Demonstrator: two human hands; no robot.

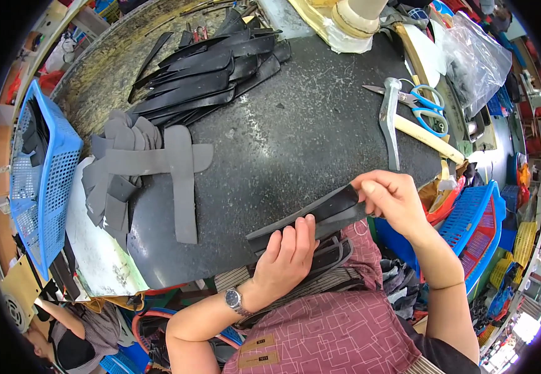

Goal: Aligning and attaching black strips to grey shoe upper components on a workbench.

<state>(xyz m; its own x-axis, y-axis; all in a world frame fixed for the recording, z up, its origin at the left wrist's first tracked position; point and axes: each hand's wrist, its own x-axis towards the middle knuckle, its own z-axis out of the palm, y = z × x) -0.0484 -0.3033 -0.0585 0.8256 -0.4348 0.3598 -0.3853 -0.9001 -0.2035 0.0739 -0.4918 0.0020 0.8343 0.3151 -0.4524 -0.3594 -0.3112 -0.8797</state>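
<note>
At the table's near edge lies a long black strip (333, 206) with a glossy face, a grey strip showing along its lower side. My left hand (286, 255), with a watch on the wrist, is closed over its left part, the fingertips on top and the thumb hidden. My right hand (392, 199) is closed at the strip's right end, pinching its tip between thumb and fingers. More black strips (333, 252) lie below the held one, near my apron. Left of my hands, grey foam-like strips (184, 187) are heaped and crossed over one another.
Glossy black strips (208, 75) are piled at the far left of the dark table (308, 131). A hammer (426, 137) and blue-handled scissors (429, 107) lie at the right, near a white post (357, 22). Blue baskets (58, 174) flank the table; another person (83, 333) sits lower left.
</note>
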